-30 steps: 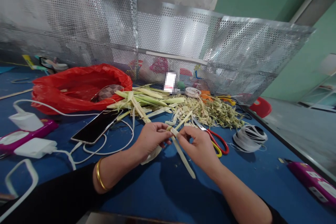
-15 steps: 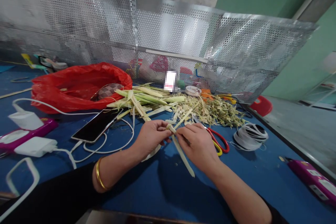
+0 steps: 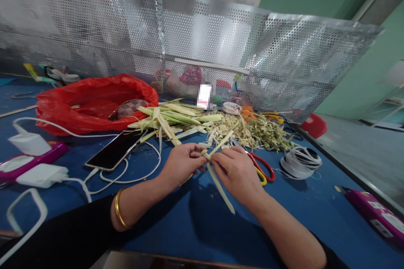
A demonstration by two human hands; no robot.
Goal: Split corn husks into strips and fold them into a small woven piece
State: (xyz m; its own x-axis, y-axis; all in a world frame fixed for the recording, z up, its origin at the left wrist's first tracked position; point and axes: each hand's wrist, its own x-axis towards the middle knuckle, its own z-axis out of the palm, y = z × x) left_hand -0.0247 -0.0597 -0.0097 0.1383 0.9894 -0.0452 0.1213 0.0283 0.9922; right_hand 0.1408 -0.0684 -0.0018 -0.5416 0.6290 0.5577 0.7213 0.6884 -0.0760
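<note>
Low over the bare blue counter [image 3: 189, 227], the left hand [image 3: 180, 164] and right hand [image 3: 236, 172] pinch the upper end of a pale leaf strip [image 3: 221, 190] with closed fingertips, and its tail slants down. The strip looks light, thin and bendy, likely to crease or split, so it is best gripped near the fold. There is open room nearest the person. Scissors [image 3: 262, 168], a cord spool [image 3: 301, 160], a phone [image 3: 115, 150] and a leaf pile [image 3: 179, 117] crowd the far side.
</note>
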